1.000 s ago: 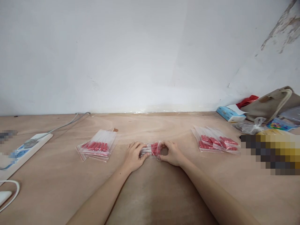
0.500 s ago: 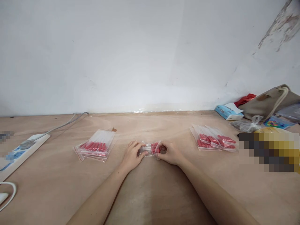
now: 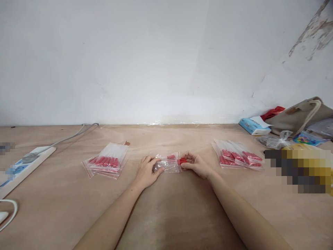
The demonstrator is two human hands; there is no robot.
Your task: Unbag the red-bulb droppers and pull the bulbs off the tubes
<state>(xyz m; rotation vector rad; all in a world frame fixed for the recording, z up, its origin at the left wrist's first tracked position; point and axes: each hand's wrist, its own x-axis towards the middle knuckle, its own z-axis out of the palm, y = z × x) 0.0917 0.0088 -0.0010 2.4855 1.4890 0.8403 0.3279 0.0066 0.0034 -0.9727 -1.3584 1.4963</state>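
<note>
A clear zip-lock bag [image 3: 170,167] with a red-lined mouth lies at the middle of the wooden table, its mouth facing right. My left hand [image 3: 147,171] grips the bag's closed end between thumb and fingers. Just outside the mouth, my right hand [image 3: 195,165] pinches a few small red sticks [image 3: 183,161]; what exactly they are I cannot make out. Another bit of red [image 3: 171,157] shows inside the bag near its upper edge. To the left lies a stack of zip-lock bags [image 3: 105,161] holding red pieces, and to the right a second such stack [image 3: 238,155].
A white power strip [image 3: 44,152] with a grey cable [image 3: 67,139] is at the left edge. At the back right are a blue tissue pack [image 3: 255,125], a beige bag [image 3: 293,116] and a knotted plastic bag [image 3: 275,139]. A white wall [image 3: 166,62] stands behind the table.
My right hand has moved right, drawing red sticks out through the bag's mouth. The bag now lies flatter and shows less red inside. My left hand has stayed on its closed end.
</note>
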